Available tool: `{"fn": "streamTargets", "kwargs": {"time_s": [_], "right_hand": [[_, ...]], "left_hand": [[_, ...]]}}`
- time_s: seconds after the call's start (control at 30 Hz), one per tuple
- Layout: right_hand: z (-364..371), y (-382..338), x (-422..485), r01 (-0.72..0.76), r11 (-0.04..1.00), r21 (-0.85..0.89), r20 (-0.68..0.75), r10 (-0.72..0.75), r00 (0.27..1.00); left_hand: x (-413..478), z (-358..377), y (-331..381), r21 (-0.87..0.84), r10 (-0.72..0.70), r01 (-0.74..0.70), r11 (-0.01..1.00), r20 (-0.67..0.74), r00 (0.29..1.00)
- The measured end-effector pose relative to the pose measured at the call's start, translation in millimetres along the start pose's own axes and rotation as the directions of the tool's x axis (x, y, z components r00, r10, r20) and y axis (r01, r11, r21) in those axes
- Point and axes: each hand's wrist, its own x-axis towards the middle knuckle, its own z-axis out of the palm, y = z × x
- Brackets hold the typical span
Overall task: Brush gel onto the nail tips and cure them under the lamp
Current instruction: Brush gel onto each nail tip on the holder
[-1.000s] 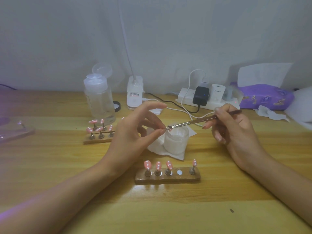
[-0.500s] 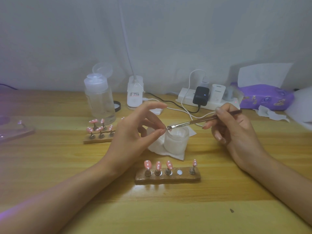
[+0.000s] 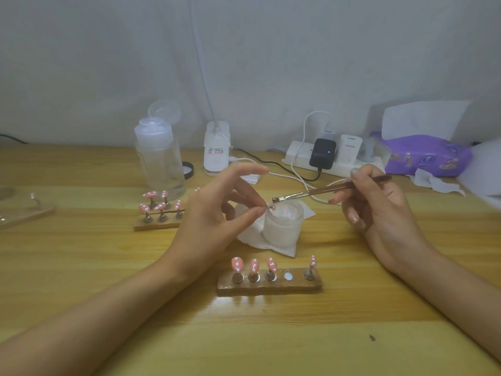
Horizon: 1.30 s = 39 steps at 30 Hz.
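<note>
Barely visible, a nail tip (image 3: pixel 272 207) pinched in left hand (image 3: pixel 214 221) fingers (image 3: pixel 249 214), right hand (image 3: pixel 379 213) fingers (image 3: pixel 360 176) gripping brush (image 3: pixel 311 194)

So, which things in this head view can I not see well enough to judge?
All in the head view:
- Nail tip: tiny, mostly covered by pinching fingers of the left hand; gel on it cannot be told.
- Brush, held by the right hand: bristles too small to show gel.
- Lamp: neck leaves the top edge, head cut off.
- Jar: frosted wall hides the fill level.
- Clear tray: cut by the left edge.
</note>
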Motion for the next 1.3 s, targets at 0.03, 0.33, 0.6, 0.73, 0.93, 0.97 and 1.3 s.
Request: {"fn": "streamTargets", "kwargs": {"time_s": [0.03, 0.33, 0.6, 0.73, 0.93, 0.97, 1.3], "right_hand": [[0.8, 0.3, -0.6, 0.001, 1.0, -0.01, 0.015, -0.001, 1.0], [1.8, -0.7, -2.6, 0.001, 1.0, -0.026, -0.001, -0.001, 1.0], [0.7, 0.4, -1.8, 0.01, 1.0, -0.02, 0.002, -0.01, 1.0], [0.6, 1.3, -1.1, -0.015, 0.999, -0.047, -0.047, 0.013, 0.999], [1.5, 0.8, -2.2, 0.006, 0.999, -0.054, -0.009, -0.007, 1.0], [1.3, 1.4, -1.8, -0.004, 0.998, -0.061, -0.028, 0.002, 1.0], [0.8, 1.8, -1.4, -0.016, 0.998, -0.062, -0.054, 0.012, 0.998]], "left_hand": [[-0.1, -0.1, 0.0, -0.004, 0.001, -0.001, 1.0, 0.0, 1.0], [0.0, -0.2, 0.4, 0.002, 0.001, -0.001, 1.0, 0.0, 1.0], [-0.4, 0.2, 0.1, -0.002, -0.008, 0.008, 1.0, -0.003, 1.0], [-0.7, -0.3, -1.0, -0.029, -0.021, 0.021, 0.999, 0.0, 1.0], [-0.6, -1.6, -3.8, -0.061, -0.031, 0.031, 0.998, 0.007, 0.999], [-0.6, -1.6, -4.5, -0.069, -0.035, 0.036, 0.997, 0.007, 0.999], [-0.7, -1.7, -6.3, -0.121, -0.04, 0.042, 0.992, 0.016, 0.999]]}}
